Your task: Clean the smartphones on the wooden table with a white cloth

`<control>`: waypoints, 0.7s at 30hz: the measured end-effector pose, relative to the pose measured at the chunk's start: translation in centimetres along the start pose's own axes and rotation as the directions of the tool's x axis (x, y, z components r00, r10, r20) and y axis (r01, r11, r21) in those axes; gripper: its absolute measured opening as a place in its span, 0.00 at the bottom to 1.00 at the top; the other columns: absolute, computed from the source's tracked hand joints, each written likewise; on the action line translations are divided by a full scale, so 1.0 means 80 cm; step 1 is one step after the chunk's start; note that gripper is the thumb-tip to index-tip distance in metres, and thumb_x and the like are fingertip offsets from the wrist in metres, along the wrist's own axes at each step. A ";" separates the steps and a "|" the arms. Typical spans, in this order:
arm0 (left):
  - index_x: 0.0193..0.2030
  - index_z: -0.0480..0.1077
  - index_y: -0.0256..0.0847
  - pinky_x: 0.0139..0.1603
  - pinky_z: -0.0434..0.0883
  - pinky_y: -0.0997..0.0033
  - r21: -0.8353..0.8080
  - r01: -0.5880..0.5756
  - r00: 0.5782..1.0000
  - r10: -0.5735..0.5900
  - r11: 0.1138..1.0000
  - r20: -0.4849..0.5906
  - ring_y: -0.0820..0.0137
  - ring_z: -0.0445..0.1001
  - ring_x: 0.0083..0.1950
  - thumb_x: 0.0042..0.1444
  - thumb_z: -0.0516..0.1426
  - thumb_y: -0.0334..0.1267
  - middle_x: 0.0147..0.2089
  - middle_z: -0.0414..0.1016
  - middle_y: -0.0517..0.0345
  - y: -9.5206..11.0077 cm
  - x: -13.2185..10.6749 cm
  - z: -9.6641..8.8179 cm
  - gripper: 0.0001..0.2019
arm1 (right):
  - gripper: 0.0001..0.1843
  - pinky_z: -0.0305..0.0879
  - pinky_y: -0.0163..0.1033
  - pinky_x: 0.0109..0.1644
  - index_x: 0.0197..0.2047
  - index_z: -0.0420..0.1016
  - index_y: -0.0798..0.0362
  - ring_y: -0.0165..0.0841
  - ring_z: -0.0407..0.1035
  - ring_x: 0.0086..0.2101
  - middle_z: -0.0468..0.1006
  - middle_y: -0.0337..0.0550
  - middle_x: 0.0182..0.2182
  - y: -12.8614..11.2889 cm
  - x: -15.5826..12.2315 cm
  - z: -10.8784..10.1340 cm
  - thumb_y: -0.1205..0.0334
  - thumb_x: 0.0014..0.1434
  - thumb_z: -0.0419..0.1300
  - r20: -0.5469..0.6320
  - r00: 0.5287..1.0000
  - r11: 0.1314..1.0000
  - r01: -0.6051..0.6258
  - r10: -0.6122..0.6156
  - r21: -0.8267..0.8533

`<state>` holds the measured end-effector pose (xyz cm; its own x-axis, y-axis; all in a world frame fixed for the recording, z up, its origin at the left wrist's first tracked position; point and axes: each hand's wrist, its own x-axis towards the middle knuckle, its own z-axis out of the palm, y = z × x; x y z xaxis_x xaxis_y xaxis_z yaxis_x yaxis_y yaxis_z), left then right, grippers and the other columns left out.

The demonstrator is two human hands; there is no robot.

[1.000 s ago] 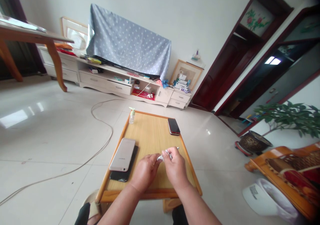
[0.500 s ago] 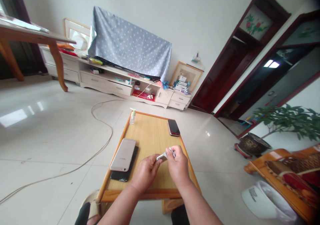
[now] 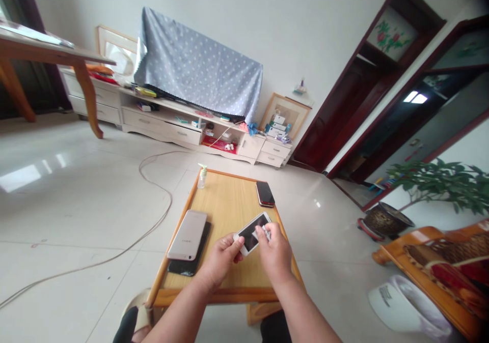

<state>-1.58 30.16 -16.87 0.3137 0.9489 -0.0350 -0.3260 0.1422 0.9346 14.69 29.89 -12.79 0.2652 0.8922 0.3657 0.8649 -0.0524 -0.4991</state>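
A white smartphone (image 3: 248,237) with a dark screen is tilted above the wooden table. My left hand (image 3: 221,256) grips its left end, thumb on the front and fingers beneath. Over the right part of the screen, my right hand (image 3: 275,251) is closed on a small pale wipe (image 3: 264,232), mostly hidden by the fingers. Left of my hands, a rose-gold phone (image 3: 188,235) lies overlapping a black phone (image 3: 182,268). A stack of dark-faced phones (image 3: 265,194) rests at the far right corner, and a clear pump bottle (image 3: 202,177) stands at the far left corner.
The small wooden table (image 3: 229,188) has a raised rim. A cable (image 3: 164,216) runs across the tiled floor on the left. To the right are a white bucket (image 3: 397,305), a wooden seat (image 3: 431,261) and a potted plant (image 3: 385,218). A low white cabinet (image 3: 160,126) lines the wall.
The smartphone was seen nearly edge-on and has turned so its dark screen faces up toward me. My right hand with the pale wipe is now over the screen.
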 end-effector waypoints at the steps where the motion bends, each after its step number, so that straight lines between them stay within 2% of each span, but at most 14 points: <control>1: 0.32 0.71 0.40 0.32 0.61 0.75 -0.015 0.016 1.000 -0.016 1.000 -0.005 0.75 0.63 0.28 0.59 0.59 0.57 0.25 0.67 0.64 0.000 0.000 0.000 0.20 | 0.20 0.54 0.37 0.31 0.40 0.70 0.46 0.38 0.72 0.29 0.81 0.39 0.30 0.004 0.008 -0.004 0.39 0.66 0.52 -0.033 0.998 0.999 -0.045 0.044 -0.009; 4: 0.34 0.71 0.39 0.32 0.60 0.76 -0.101 0.046 0.999 -0.047 0.994 -0.011 0.76 0.63 0.28 0.59 0.60 0.56 0.26 0.67 0.65 -0.003 0.002 0.000 0.19 | 0.20 0.54 0.37 0.31 0.40 0.71 0.46 0.38 0.72 0.29 0.81 0.40 0.30 0.006 0.016 -0.010 0.39 0.65 0.52 -0.064 0.996 0.997 -0.071 0.069 -0.027; 8: 0.37 0.71 0.38 0.33 0.61 0.76 -0.230 0.033 0.999 -0.039 0.973 -0.021 0.77 0.63 0.29 0.59 0.61 0.54 0.31 0.69 0.63 -0.008 0.005 0.000 0.18 | 0.19 0.53 0.38 0.31 0.39 0.71 0.46 0.38 0.73 0.29 0.81 0.41 0.30 -0.005 -0.015 0.005 0.39 0.65 0.54 0.031 0.995 0.995 0.099 -0.098 -0.016; 9: 0.37 0.71 0.38 0.34 0.62 0.76 -0.243 0.030 0.999 -0.036 0.970 -0.021 0.77 0.64 0.30 0.59 0.62 0.54 0.31 0.69 0.62 -0.008 0.005 -0.001 0.18 | 0.19 0.53 0.38 0.31 0.39 0.71 0.46 0.38 0.73 0.29 0.81 0.41 0.30 -0.006 -0.022 0.009 0.39 0.65 0.55 0.041 0.993 0.994 0.108 -0.108 0.005; 11: 0.36 0.71 0.38 0.34 0.62 0.76 -0.245 0.035 0.999 -0.040 0.969 -0.018 0.78 0.63 0.30 0.58 0.62 0.53 0.31 0.69 0.62 -0.008 0.005 -0.002 0.18 | 0.20 0.56 0.37 0.31 0.39 0.70 0.46 0.38 0.73 0.28 0.80 0.40 0.29 -0.003 -0.024 0.012 0.37 0.64 0.56 0.020 0.998 0.995 0.056 -0.058 0.088; 13: 0.36 0.70 0.38 0.33 0.61 0.77 -0.233 0.046 0.998 -0.052 0.971 -0.020 0.78 0.63 0.29 0.58 0.62 0.54 0.30 0.68 0.63 -0.008 0.004 -0.003 0.18 | 0.22 0.59 0.37 0.32 0.39 0.69 0.47 0.36 0.72 0.28 0.79 0.40 0.29 0.006 -0.012 0.009 0.36 0.63 0.56 -0.044 0.997 0.972 -0.051 0.062 0.228; 15: 0.35 0.70 0.39 0.33 0.60 0.77 -0.222 0.052 0.998 -0.060 0.974 -0.031 0.78 0.62 0.28 0.58 0.62 0.54 0.29 0.67 0.64 -0.009 0.003 -0.004 0.18 | 0.24 0.63 0.37 0.34 0.38 0.70 0.49 0.36 0.71 0.29 0.78 0.41 0.29 0.018 0.008 0.002 0.35 0.61 0.57 -0.108 0.977 0.912 -0.128 0.183 0.390; 17: 0.35 0.69 0.39 0.32 0.59 0.77 -0.217 0.052 0.998 -0.060 0.975 -0.030 0.79 0.61 0.28 0.59 0.61 0.55 0.29 0.67 0.64 -0.009 0.004 -0.004 0.19 | 0.25 0.64 0.37 0.33 0.38 0.71 0.50 0.35 0.70 0.29 0.78 0.41 0.29 0.027 0.023 -0.004 0.34 0.59 0.59 -0.092 0.953 0.816 -0.193 0.287 0.544; 19: 0.35 0.69 0.39 0.32 0.59 0.77 -0.202 0.047 0.998 -0.052 0.978 -0.021 0.79 0.60 0.28 0.59 0.61 0.55 0.29 0.66 0.65 -0.009 0.004 -0.004 0.19 | 0.26 0.64 0.36 0.31 0.39 0.72 0.50 0.32 0.68 0.28 0.77 0.39 0.29 0.029 0.027 -0.008 0.34 0.58 0.61 0.019 0.941 0.685 -0.261 0.339 0.680; 21: 0.35 0.69 0.39 0.31 0.58 0.77 -0.157 0.043 0.999 -0.046 0.987 -0.016 0.79 0.60 0.27 0.59 0.60 0.57 0.29 0.66 0.65 -0.008 0.005 -0.004 0.20 | 0.25 0.61 0.33 0.28 0.38 0.72 0.50 0.29 0.65 0.25 0.74 0.37 0.28 0.026 0.022 -0.008 0.35 0.58 0.62 0.185 0.929 0.549 -0.341 0.320 0.763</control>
<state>-1.54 30.52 -17.59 0.3146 0.9455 -0.0839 -0.4483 0.2259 0.8649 17.25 31.03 -12.68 0.4447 0.8950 0.0345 0.0597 0.0088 -0.9982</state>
